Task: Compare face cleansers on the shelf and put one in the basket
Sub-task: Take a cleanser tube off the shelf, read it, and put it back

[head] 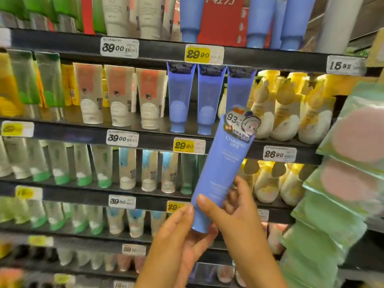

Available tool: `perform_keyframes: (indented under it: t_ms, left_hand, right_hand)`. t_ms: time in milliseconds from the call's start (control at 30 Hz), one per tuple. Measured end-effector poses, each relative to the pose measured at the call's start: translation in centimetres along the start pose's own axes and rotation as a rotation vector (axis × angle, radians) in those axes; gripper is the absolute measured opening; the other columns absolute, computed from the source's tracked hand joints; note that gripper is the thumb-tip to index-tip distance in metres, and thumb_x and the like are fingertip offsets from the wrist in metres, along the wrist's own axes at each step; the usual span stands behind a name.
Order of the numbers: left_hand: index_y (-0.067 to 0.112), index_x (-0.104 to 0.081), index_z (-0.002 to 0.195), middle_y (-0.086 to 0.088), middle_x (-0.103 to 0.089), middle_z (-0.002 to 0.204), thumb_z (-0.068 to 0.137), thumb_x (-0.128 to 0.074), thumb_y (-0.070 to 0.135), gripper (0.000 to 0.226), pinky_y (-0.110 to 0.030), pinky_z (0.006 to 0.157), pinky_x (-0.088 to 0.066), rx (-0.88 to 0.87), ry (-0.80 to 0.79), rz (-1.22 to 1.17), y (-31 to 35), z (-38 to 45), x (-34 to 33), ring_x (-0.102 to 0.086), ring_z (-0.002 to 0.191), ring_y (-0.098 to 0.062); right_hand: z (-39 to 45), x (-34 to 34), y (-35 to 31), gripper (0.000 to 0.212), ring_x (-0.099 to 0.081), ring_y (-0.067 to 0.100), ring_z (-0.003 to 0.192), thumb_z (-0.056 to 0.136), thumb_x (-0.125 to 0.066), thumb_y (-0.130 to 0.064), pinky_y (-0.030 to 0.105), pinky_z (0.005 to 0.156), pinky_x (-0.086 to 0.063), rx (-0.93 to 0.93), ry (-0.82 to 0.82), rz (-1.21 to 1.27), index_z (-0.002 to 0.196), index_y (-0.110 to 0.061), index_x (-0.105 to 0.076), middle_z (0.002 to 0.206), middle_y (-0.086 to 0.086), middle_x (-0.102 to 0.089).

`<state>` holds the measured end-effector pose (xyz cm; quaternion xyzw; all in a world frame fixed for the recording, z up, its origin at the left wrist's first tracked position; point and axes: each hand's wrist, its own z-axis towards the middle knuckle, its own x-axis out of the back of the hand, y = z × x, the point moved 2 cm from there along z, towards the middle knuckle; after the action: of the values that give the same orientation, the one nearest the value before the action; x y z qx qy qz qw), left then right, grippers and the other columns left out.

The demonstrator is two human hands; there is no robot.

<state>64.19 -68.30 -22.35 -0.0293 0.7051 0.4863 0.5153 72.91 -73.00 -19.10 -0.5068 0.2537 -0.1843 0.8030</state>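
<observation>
Both hands grip the blue cleanser tube (220, 169) near its cap end, left hand (182, 235) below, right hand (234, 206) around, before the shelf (145, 140); it seems light, soft, somewhat slippery.

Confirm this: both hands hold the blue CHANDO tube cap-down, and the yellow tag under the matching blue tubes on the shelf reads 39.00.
Not quite. In the head view the yellow tag reads 29.90, not 39.00. The rest holds: left hand and right hand hold the blue CHANDO tube cap-down.
</observation>
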Motion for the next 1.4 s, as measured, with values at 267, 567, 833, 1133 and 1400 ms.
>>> perform_keyframes:
  t_ms: [267, 567, 833, 1133, 1400]
  left_hand:
    - [-0.008, -0.061, 0.103, -0.027, -0.069, 0.1, 0.073, -0.056, 0.016, 0.038, -0.034, 0.061, -0.059, 0.057, 0.042, -0.032, -0.6, -2.7, 1.9, -0.071, 0.086, -0.031]
    - [-0.012, -0.057, 0.109, -0.027, -0.068, 0.101, 0.072, -0.062, 0.013, 0.045, -0.032, 0.062, -0.058, 0.135, 0.065, -0.091, 1.0, -2.6, 4.3, -0.07, 0.078, -0.028]
    - [-0.011, -0.061, 0.103, -0.027, -0.067, 0.104, 0.07, -0.065, 0.013, 0.041, -0.034, 0.061, -0.058, 0.175, 0.103, -0.098, 3.9, -2.9, 7.5, -0.07, 0.074, -0.03]
    - [-0.01, -0.067, 0.096, -0.032, -0.067, 0.1, 0.072, -0.061, 0.021, 0.039, -0.038, 0.058, -0.059, 0.253, 0.103, -0.165, 5.8, -3.6, 9.0, -0.07, 0.072, -0.033]
    - [-0.007, -0.072, 0.09, -0.027, -0.068, 0.101, 0.071, -0.061, 0.015, 0.031, -0.035, 0.063, -0.059, 0.192, 0.043, -0.153, 6.4, -3.9, 9.5, -0.071, 0.078, -0.029]
  right_hand:
    - [-2.9, -0.6, 1.5, 0.057, -0.069, 0.003, 0.083, 0.056, -0.074, -0.023, 0.013, 0.063, -0.052, -0.102, -0.031, 0.008, 0.107, -0.028, -0.048, 0.091, -0.017, -0.07]
    - [-2.4, -1.8, 2.9, 0.046, -0.069, 0.015, 0.09, 0.07, -0.06, -0.037, 0.026, 0.074, -0.053, -0.148, 0.114, 0.045, 0.109, -0.013, -0.057, 0.094, 0.001, -0.073]
    - [-2.0, -5.6, 5.2, 0.042, -0.069, 0.019, 0.085, 0.067, -0.065, -0.033, 0.035, 0.079, -0.055, -0.156, 0.193, 0.08, 0.1, -0.008, -0.063, 0.085, 0.002, -0.074]
    - [-2.1, -8.4, 6.2, 0.042, -0.071, 0.013, 0.074, 0.066, -0.065, -0.032, 0.023, 0.062, -0.057, -0.165, 0.227, 0.162, 0.103, -0.016, -0.053, 0.083, -0.002, -0.075]
    - [-2.5, -8.9, 5.8, 0.041, -0.071, 0.014, 0.079, 0.07, -0.064, -0.035, 0.022, 0.064, -0.055, -0.142, 0.116, 0.149, 0.106, -0.017, -0.056, 0.088, -0.001, -0.075]
